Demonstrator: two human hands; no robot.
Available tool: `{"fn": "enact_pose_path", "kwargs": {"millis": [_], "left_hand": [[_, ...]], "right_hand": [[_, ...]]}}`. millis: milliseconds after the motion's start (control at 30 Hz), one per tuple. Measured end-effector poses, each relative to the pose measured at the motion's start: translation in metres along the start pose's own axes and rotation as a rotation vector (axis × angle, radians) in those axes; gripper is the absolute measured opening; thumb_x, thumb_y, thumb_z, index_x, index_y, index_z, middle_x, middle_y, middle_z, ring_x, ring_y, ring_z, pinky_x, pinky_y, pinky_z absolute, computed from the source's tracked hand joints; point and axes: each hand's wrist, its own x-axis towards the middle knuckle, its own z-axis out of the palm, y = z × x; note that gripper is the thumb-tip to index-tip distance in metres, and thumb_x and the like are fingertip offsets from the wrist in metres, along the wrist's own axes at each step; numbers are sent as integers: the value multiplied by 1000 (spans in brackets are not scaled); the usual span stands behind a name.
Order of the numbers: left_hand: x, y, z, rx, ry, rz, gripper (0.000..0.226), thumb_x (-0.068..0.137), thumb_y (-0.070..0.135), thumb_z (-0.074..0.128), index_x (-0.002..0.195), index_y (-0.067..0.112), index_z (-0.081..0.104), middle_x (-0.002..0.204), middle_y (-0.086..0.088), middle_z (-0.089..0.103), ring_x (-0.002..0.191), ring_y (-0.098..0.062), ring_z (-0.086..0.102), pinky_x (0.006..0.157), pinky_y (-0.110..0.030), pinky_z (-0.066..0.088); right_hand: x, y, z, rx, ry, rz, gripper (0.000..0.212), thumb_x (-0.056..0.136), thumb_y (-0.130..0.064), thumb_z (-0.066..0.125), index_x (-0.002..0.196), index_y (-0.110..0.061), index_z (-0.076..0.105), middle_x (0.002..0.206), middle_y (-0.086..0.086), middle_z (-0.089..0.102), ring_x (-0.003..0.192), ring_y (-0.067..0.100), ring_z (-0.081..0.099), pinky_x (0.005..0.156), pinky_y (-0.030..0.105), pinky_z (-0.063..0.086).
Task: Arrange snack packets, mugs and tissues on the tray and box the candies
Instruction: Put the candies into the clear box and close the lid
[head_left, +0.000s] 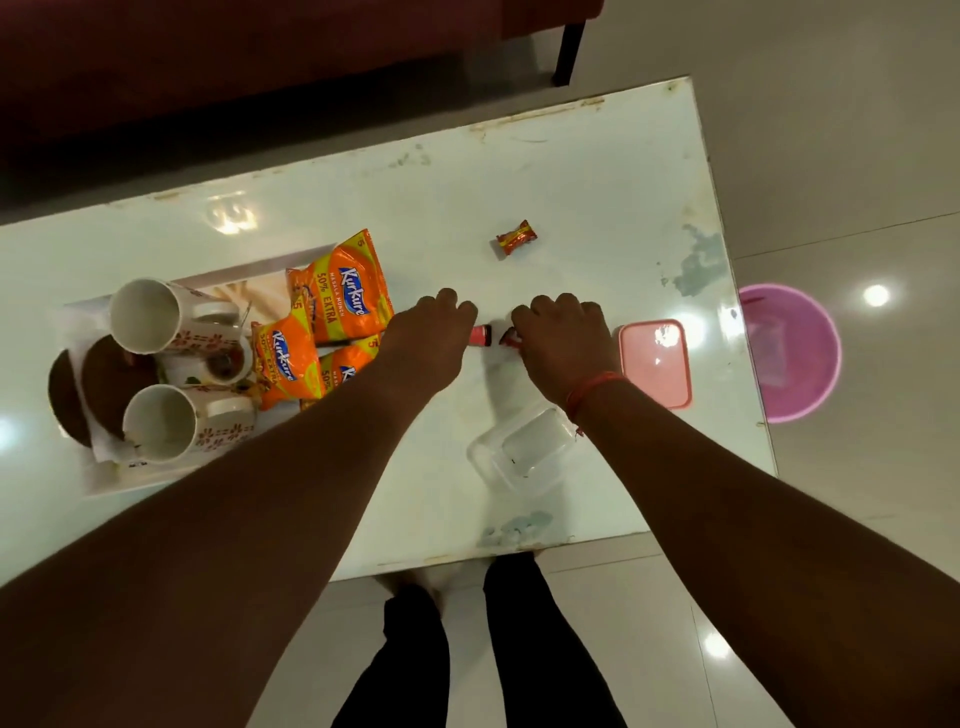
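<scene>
While both arms reach fwd over the desk (571, 171), palms down, the left hand (434, 335) & right hand (563, 338) each curl fingers onto a small red candy: left candy (481, 336), right candy (508, 339). A 3rd candy (515, 237) lies farther off. Clear box (524, 457) sits under right wrist, pink lid (655, 364) beside. Mugs (148, 317) & snack pkts (340, 296) on tray (104, 483).

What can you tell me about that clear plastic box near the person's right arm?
The clear box is a see-through, rounded-rectangle plastic container, lidless and seemingly empty. It sits open on the white table near the front edge. The right forearm crosses above one corner. Its likely lid, the pink lid, lies apart beside it.
</scene>
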Motion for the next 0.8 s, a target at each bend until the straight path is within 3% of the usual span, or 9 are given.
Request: {"fn": "enact_pose_path", "kwargs": {"millis": [133, 333, 433, 600, 800], "left_hand": [[-15, 10, -8, -182, 126, -27, 24, 91, 30, 61, 109, 16, 55, 106, -8, 56, 95, -26, 59, 66, -35, 50], [-65, 51, -10, -375, 300, -25, 24, 86, 35, 65, 103, 17, 63, 102, -3, 60, 93, -20, 56, 73, -32, 51], [-94, 67, 8, -386, 302, -58, 23, 82, 35, 68, 100, 20, 66, 108, -1, 60, 99, -20, 54, 84, -35, 49], [-119, 85, 36, -374, 214, -79, 28, 80, 36, 72, 104, 22, 68, 128, -4, 56, 119, -23, 47, 104, -42, 41], [-113, 78, 39, -447, 214, -70, 54, 79, 46, 70, 123, 19, 55, 139, -8, 49, 128, -27, 44, 108, -42, 42]], "right_hand": [[-7, 15, -9, 95, 43, 86, 20, 90, -24, 53, 107, -15, 60, 98, 8, 64, 91, 33, 59, 76, 41, 44], [-57, 26, -32, 549, 145, 283, 14, 88, -25, 65, 98, -16, 61, 90, 3, 64, 82, 22, 61, 74, 40, 53], [-92, 16, -36, 530, 126, 234, 14, 89, -27, 65, 99, -18, 61, 88, -2, 63, 79, 16, 59, 73, 37, 54], [-123, -2, -27, 442, 55, 159, 16, 88, -27, 66, 101, -17, 65, 90, 0, 65, 84, 21, 57, 76, 40, 50], [-107, 2, -23, 518, 128, 313, 24, 91, -25, 64, 112, -15, 62, 109, 4, 62, 101, 22, 55, 87, 36, 49]]}}
